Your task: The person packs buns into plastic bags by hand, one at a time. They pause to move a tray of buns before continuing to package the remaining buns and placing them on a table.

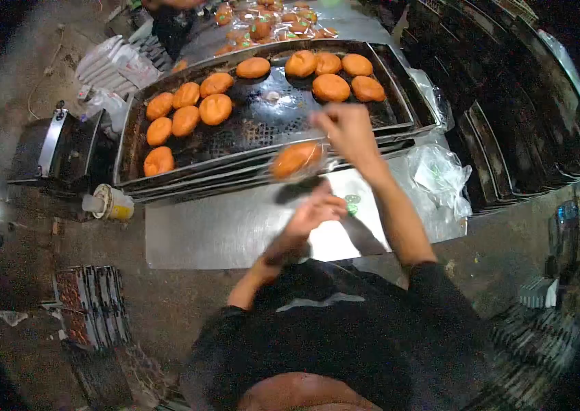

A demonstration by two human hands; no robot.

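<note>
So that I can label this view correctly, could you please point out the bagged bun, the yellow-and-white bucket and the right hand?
Bagged bun (297, 159): head view, middle of the bun.
Yellow-and-white bucket (121, 205): head view, side wall.
Right hand (353, 130): head view, back.

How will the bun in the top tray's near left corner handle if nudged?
The bun looks puffy, so probably light and easily dented. Its shiny top may be slippery. Its low, rounded shape suggests sliding on the tray rather than rolling.
</note>
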